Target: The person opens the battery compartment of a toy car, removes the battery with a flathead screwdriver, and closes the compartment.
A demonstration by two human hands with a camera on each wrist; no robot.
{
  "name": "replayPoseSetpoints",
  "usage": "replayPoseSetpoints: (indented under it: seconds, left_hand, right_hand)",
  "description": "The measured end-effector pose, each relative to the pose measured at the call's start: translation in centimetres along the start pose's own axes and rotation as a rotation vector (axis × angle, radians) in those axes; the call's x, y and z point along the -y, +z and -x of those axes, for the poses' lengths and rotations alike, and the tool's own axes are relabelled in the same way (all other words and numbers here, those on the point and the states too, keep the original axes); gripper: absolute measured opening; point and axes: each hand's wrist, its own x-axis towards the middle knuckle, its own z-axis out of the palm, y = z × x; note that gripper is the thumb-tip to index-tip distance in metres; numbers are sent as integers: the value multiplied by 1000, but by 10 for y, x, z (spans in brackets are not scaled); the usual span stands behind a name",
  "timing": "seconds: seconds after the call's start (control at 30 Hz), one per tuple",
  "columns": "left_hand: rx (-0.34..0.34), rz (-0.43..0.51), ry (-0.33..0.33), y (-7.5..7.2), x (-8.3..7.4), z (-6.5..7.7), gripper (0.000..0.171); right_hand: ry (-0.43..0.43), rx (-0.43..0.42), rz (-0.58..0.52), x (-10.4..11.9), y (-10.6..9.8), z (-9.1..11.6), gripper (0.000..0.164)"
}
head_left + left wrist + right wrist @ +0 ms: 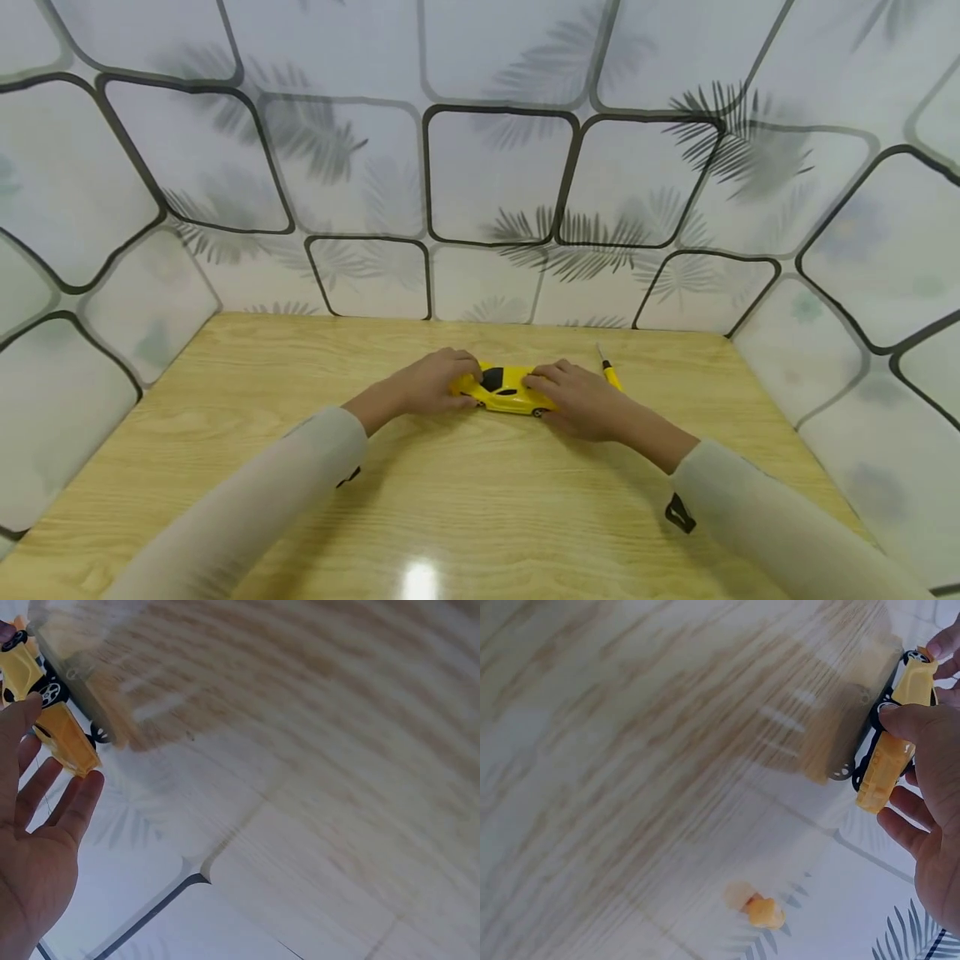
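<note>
Yellow toy car (513,401), held at both ends
One end is gripped by the left hand (441,382), the other by the right hand (581,401) (screwdriver (612,377) nearby).

The toy car (516,401) and slim tool (612,378) are yellow and black; the surface (480,508), yellowish wood grain; the white wall (495,179), dark-outlined with grey fronds.

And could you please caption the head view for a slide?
Left hand and right hand hold a yellow toy car on a wooden table near a screwdriver.
</note>
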Motion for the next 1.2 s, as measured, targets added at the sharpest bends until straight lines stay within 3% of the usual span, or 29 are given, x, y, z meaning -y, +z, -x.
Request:
replayPoseSetpoints:
  seconds: [0.2, 0.73, 1.2]
  left_hand:
    - [10, -18, 3, 3, -5, 7, 28]
    - [-22, -84, 56, 5, -27, 42, 27]
    - [-37, -144, 84, 7, -43, 59, 26]
  right_hand:
    - [-40, -21, 3, 4, -1, 4, 59]
    - [-163, -77, 89, 26, -3, 14, 68]
    - [-178, -76, 91, 42, -6, 24, 61]
